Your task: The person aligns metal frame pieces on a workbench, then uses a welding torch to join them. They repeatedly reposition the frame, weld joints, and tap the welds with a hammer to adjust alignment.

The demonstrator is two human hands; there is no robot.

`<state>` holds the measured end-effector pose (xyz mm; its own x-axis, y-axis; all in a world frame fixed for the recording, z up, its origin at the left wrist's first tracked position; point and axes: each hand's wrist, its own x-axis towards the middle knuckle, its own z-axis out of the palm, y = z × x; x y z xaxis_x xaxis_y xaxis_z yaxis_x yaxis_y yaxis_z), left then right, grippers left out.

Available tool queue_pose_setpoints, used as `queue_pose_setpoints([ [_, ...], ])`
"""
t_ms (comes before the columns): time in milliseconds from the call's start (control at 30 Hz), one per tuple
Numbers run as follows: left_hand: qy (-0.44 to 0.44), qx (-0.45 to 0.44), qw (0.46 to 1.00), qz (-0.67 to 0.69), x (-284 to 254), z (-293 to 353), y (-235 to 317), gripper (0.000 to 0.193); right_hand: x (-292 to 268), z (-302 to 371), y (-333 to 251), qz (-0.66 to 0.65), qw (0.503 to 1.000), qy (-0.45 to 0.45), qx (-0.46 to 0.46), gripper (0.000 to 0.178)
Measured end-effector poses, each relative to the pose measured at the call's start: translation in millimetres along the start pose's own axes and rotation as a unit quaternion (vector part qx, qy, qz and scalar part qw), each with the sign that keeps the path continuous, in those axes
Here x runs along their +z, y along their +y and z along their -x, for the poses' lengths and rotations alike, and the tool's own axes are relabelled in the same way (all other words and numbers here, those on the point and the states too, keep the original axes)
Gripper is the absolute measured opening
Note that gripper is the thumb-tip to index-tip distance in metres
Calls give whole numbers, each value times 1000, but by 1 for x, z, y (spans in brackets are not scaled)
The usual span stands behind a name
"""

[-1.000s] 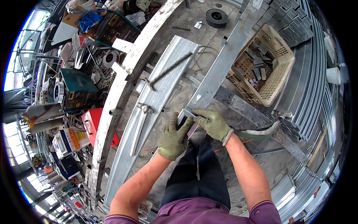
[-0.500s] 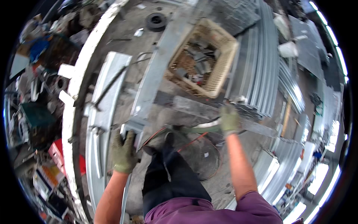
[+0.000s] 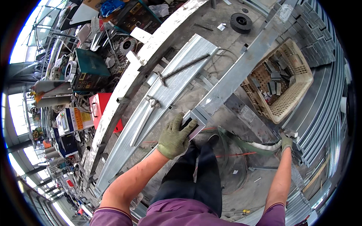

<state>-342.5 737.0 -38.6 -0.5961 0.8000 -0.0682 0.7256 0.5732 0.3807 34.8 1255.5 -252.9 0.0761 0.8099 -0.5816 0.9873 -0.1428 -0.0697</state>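
My left hand [image 3: 173,137], in an olive-green work glove, rests by the end of a grey metal channel [image 3: 198,116]. Its thumb and fingers are spread beside the channel's dark opening, with no clear grip around it. Far to the right, my right hand [image 3: 287,142], gloved alike, is closed at the end of a green and white sleeved hose [image 3: 258,147]. A small metal head [image 3: 289,133] sticks out just beyond its fingers, next to stacked profiles; the tool's exact kind is not clear. From the channel, a long galvanized beam [image 3: 237,79] runs away to the upper right.
A beige plastic crate [image 3: 277,116] holds metal offcuts. Stacked steel profiles [image 3: 320,101] lie at right. A wide galvanized plank [image 3: 177,84] carries a rod-handled clamp [image 3: 162,78]. Left of it stand a white-painted beam [image 3: 128,77] and a red box [image 3: 100,107]. Cables cross the floor.
The view has swung, so the scene sits further right. Relative to the things around it, my right hand has shifted right with the hose end; my left hand stays by the channel.
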Motion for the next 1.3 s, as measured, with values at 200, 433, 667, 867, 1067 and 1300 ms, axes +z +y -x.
queue_pose_setpoints([
  [200,26,47,998,16,2,-15,2,71,0,-46,57,-68,995,65,38,50],
  [433,35,26,999,16,0,-7,5,74,-47,81,21,-443,896,10,26,22],
  [667,25,15,999,24,-1,-4,5,77,-104,253,58,-528,841,-43,-111,18],
  [867,2,17,1000,25,3,-2,1,77,-104,356,47,-515,845,43,-137,26],
  [1067,-1,24,999,36,0,-3,-1,74,-107,402,-19,-449,855,113,-233,34],
  [1300,7,27,999,22,3,-3,-3,73,-119,443,-75,-444,808,178,-344,59],
])
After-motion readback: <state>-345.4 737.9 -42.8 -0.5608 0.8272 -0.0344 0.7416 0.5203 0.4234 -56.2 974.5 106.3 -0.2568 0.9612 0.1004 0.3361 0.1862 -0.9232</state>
